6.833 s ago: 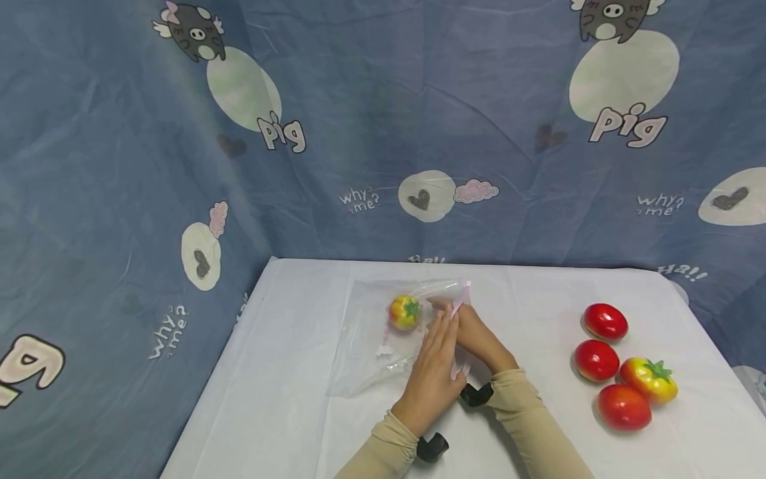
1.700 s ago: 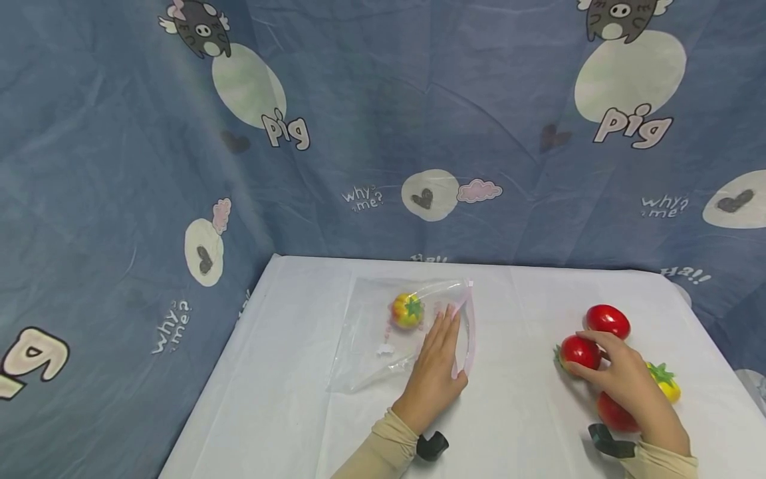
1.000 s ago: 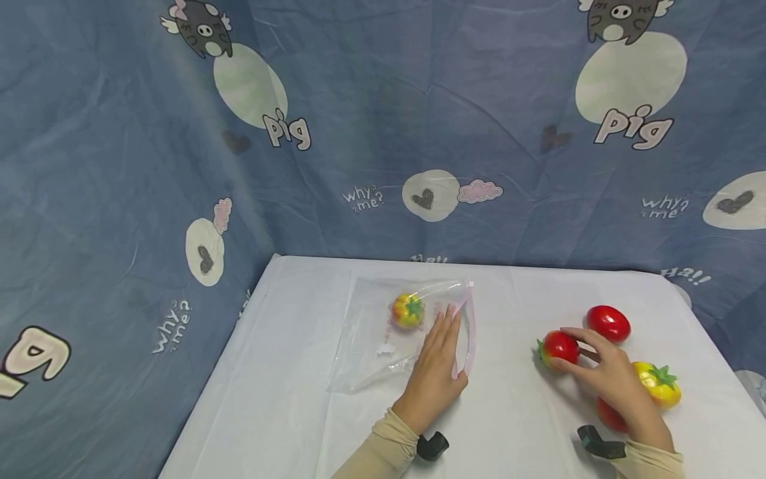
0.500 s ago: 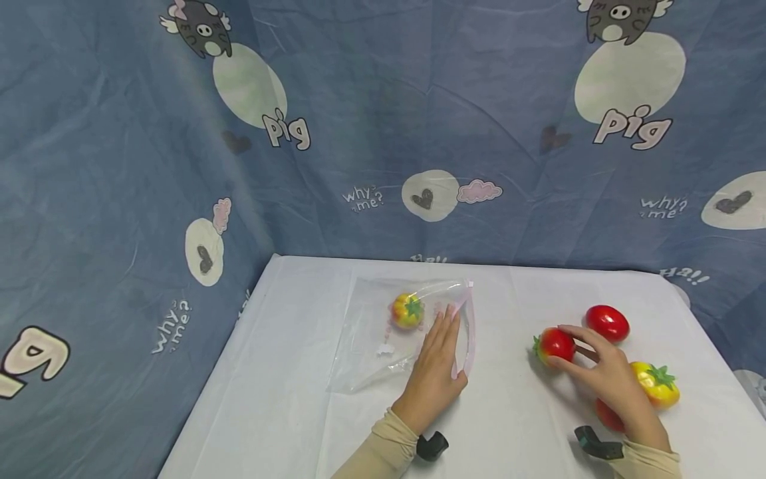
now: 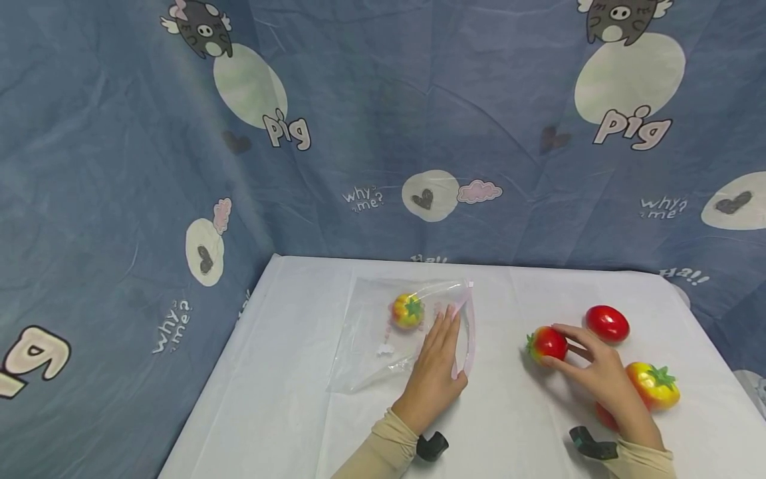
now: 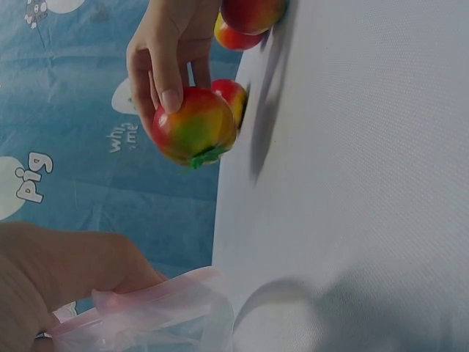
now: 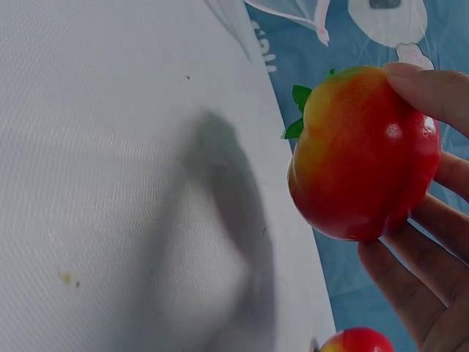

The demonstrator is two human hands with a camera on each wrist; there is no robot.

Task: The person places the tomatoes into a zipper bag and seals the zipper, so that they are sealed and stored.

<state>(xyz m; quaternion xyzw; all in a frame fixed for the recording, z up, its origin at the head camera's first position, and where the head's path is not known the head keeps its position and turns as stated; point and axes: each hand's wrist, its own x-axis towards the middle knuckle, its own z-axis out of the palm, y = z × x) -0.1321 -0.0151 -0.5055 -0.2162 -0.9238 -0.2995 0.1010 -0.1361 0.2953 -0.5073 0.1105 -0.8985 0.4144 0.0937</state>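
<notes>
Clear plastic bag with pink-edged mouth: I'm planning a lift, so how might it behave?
The bag would probably fold floppily: its thin film is creased. The round yellow-red fruit inside might roll, its sides being curved, and make the film sag.

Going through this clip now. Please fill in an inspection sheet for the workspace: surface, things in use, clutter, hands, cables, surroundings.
Surface: white table; small brownish spot in the right wrist view.
Job's things: clear bag with a pink edge, yellow-red fruit inside; leafy red fruit held above the table. At the right, glossy red fruit, yellow fruit with green leaves, and partly hidden fruit behind the forearm.
Clutter: nothing seen.
Hands: left hand rests on the bag near its mouth, fingers straight; right hand grips the leafy red fruit. Black device at each wrist.
Cables: nothing seen.
Surroundings: blue cloth backdrop with pig prints.
</notes>
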